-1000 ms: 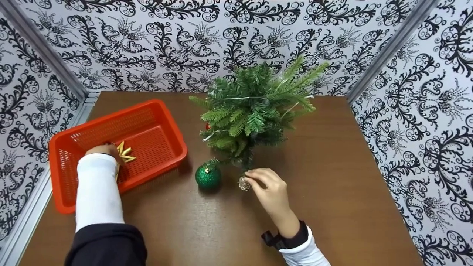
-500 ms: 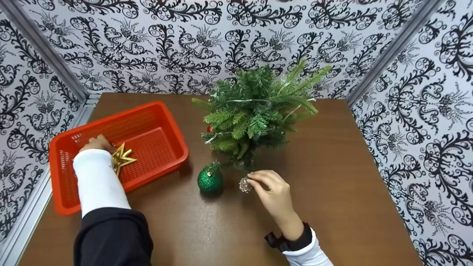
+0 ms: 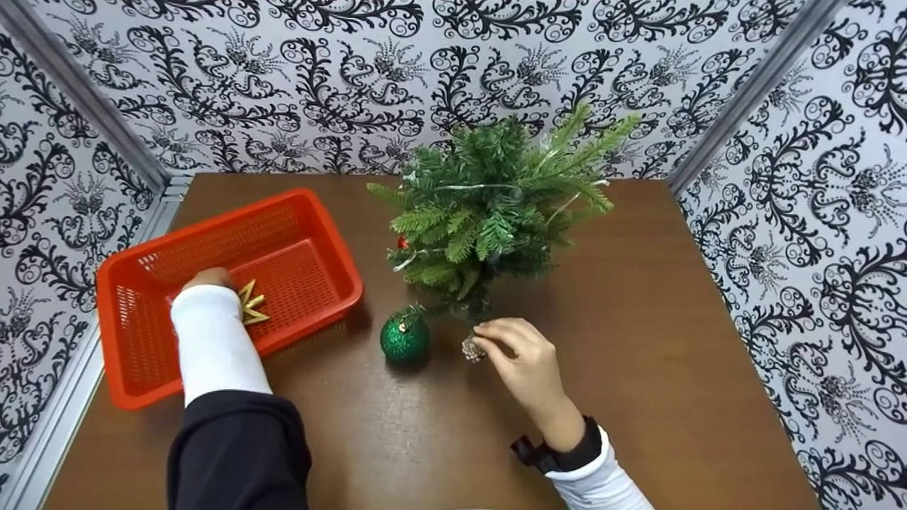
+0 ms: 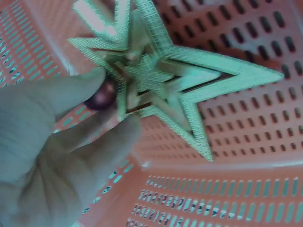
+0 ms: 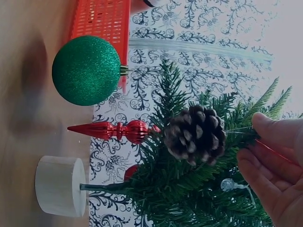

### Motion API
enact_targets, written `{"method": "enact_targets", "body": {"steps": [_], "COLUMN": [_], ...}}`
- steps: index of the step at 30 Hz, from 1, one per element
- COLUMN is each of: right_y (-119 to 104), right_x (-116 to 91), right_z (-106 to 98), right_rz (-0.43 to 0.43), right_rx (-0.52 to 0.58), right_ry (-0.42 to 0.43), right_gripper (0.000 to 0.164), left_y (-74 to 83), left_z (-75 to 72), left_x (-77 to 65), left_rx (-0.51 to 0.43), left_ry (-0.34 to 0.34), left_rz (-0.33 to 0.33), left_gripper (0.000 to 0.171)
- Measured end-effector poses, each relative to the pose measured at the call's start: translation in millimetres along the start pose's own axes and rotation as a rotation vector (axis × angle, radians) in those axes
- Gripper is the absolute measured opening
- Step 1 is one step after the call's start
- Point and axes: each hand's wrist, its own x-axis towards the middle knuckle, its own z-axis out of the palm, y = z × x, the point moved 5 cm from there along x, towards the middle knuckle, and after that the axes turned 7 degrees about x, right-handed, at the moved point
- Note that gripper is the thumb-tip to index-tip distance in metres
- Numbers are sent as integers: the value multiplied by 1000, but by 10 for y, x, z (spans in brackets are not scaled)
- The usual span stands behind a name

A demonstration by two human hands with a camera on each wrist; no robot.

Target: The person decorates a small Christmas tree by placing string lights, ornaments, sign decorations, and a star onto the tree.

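Observation:
In the head view my left hand (image 3: 207,278) reaches down into a red plastic basket (image 3: 340,283). The left wrist view shows its thumb and fingers around a small dark red ball (image 4: 102,96), right beside a gold star ornament (image 4: 236,75) lying in the basket. My right hand (image 3: 521,354) is at the lower front of a small artificial Christmas tree (image 3: 489,205). Its thumb and fingertips pinch the thin string above a pine cone (image 5: 195,135), which hangs against the branches. The left fingers are mostly hidden from the head view.
A green glitter ball (image 3: 404,338) hangs from a low front branch, left of the pine cone. Red pointed ornament (image 5: 118,131) hangs beside it. The tree has a round white base (image 5: 61,185) and stands on a brown table (image 3: 638,319). Patterned walls (image 3: 354,85) enclose the back and sides.
My left hand has shifted slightly inside the basket, first leftward, then back right, and the star has changed position a little. My right hand stays at the pine cone.

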Motion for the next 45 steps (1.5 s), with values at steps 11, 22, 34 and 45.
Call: {"method": "enact_targets", "body": {"steps": [11, 22, 34, 45], "right_y": [-9, -8, 22, 42], "right_x": [8, -1, -18, -58], "right_z": [15, 45, 37, 59], "right_rz": [8, -3, 11, 2], "right_rx": [9, 27, 22, 42], "right_ry": [2, 11, -8, -18], "right_gripper": [17, 18, 21, 22], "left_y": [-208, 25, 504, 1096], "left_z": [-96, -506, -610, -178], "left_x": [252, 315, -159, -952], "left_rx": [44, -81, -263, -563], "left_ry": [176, 316, 589, 924], "left_rz": [20, 107, 218, 527], "left_gripper": [17, 34, 38, 33]}}
